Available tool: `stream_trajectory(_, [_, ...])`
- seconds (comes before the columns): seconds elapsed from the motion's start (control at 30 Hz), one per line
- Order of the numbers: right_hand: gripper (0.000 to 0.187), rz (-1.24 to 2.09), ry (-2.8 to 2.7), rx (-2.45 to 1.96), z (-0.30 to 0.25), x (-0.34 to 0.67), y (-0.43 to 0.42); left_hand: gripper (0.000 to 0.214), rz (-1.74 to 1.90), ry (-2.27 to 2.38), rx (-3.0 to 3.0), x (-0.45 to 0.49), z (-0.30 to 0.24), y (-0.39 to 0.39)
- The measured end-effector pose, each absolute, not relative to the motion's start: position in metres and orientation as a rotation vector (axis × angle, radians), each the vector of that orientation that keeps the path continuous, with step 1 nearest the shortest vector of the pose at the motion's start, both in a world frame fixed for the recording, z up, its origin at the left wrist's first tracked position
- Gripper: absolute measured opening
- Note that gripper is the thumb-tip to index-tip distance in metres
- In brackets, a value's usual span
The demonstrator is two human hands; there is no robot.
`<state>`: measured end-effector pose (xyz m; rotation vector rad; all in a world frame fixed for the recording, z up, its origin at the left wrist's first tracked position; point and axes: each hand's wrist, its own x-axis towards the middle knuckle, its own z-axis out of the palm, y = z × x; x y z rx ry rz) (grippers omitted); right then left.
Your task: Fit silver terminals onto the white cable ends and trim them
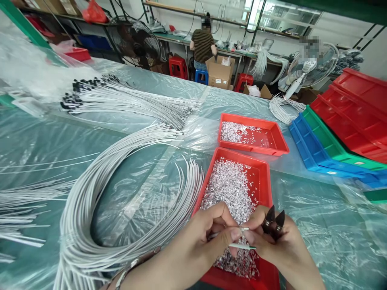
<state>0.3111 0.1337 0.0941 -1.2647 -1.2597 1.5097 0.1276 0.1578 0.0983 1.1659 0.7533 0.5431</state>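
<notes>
Over the near red tray (266, 177), my left hand (211, 233) is closed on a white wire (240, 245), with its end sticking out past the fingertips. Close against it, my right hand (269, 237) is pinched at a short pale end between the two hands; what its fingertips hold is too small to make out. Two dark pointed pieces (274, 221) sit on the right fingers. Small shiny metal pieces (229, 185) fill much of the tray below. A large curved bundle of white wires (81, 201) lies left of my hands.
Behind the near tray stands a second red tray (254, 147) with fewer metal pieces. Stacked red, green and blue bins (341, 133) rise at right. Black-ended wires (130, 96) lie farther back on the plastic-covered table (317, 225). A person (203, 44) sits at a far bench.
</notes>
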Motion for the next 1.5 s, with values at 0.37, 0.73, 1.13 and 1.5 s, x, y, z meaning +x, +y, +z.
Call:
stream_trajectory(0.37, [0.010, 1.528, -1.287, -1.192, 0.087, 0.313, 0.137, 0.018, 0.572, 0.810, 1.266, 0.129, 0.100, 0.155])
stream_trajectory(0.73, [0.007, 1.394, -1.317, -1.201, 0.086, 0.312, 0.138, 0.018, 0.701, 0.944, 1.585, 0.132, 0.091, 0.152])
stream_trajectory(1.13, [0.011, 1.452, -1.265, -1.151, 0.082, 0.314, 0.141, 0.015, 0.787, 0.965, 1.648, 0.136, 0.085, 0.149])
stream_trajectory(1.5, [0.012, 1.502, -1.186, -1.088, 0.079, 0.312, 0.144, 0.023, 0.629, 0.911, 1.430, 0.138, 0.090, 0.153])
